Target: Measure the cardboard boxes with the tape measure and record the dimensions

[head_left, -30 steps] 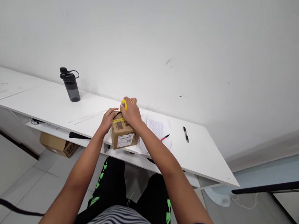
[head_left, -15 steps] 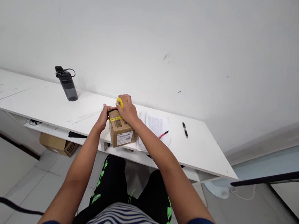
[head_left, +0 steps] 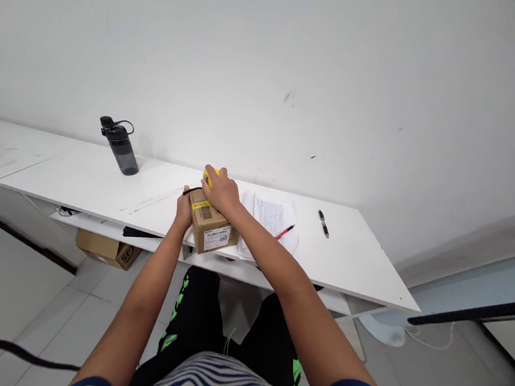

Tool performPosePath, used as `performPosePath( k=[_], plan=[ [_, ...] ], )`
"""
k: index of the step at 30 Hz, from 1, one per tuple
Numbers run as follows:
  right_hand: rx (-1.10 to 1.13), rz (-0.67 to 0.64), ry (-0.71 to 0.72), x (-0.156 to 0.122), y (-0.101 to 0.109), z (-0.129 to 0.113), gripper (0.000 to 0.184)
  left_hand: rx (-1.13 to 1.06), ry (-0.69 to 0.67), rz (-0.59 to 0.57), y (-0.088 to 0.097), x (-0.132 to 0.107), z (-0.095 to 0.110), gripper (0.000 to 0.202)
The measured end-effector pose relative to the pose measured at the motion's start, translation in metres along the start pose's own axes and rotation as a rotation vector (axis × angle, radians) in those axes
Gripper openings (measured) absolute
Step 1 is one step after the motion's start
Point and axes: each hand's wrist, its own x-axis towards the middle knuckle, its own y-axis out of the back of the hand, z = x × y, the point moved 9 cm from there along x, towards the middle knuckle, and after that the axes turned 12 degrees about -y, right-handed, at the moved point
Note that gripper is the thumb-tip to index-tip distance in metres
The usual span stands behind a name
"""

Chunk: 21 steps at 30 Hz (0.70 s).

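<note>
A small brown cardboard box (head_left: 201,230) with a white label on its near side stands at the front edge of the white desk. The yellow tape measure (head_left: 214,172) is in my right hand (head_left: 222,191), its fingers closed round the case at the far end of the box top. A strip of yellow blade (head_left: 200,204) lies across the top of the box. My left hand (head_left: 184,212) is closed against the box's left side, thumb up, close to the blade's end; its other fingers are mostly hidden. A black strap (head_left: 191,190) shows between the hands.
To the right of the box lie printed sheets (head_left: 268,215) with a red pen (head_left: 285,232) on them, then a black pen (head_left: 323,223). A dark water bottle (head_left: 123,152) stands at the left. Below the desk is another carton (head_left: 103,248).
My left hand has drawn in closer to the box's left side, its fingers less spread. My right hand stays on the tape measure. The whole view has shifted slightly.
</note>
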Motion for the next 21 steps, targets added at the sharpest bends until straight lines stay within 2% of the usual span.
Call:
performPosePath(
  k=[3, 6, 13, 21],
  plan=[
    [-0.002, -0.049, -0.016, -0.003, -0.002, 0.003, 0.05, 0.023, 0.032, 0.116, 0.006, -0.001, -0.007, 0.054],
    [-0.007, -0.054, 0.004, -0.007, 0.0, 0.002, 0.049, 0.026, 0.053, 0.162, 0.008, 0.0, -0.008, 0.052],
    [-0.052, -0.081, 0.017, -0.025, 0.014, 0.002, 0.048, 0.075, 0.03, 0.181, 0.009, 0.001, -0.006, 0.048],
    [-0.025, -0.1, -0.017, -0.081, 0.036, 0.018, 0.048, 0.074, -0.041, 0.151, 0.005, 0.0, -0.003, 0.048]
  ],
)
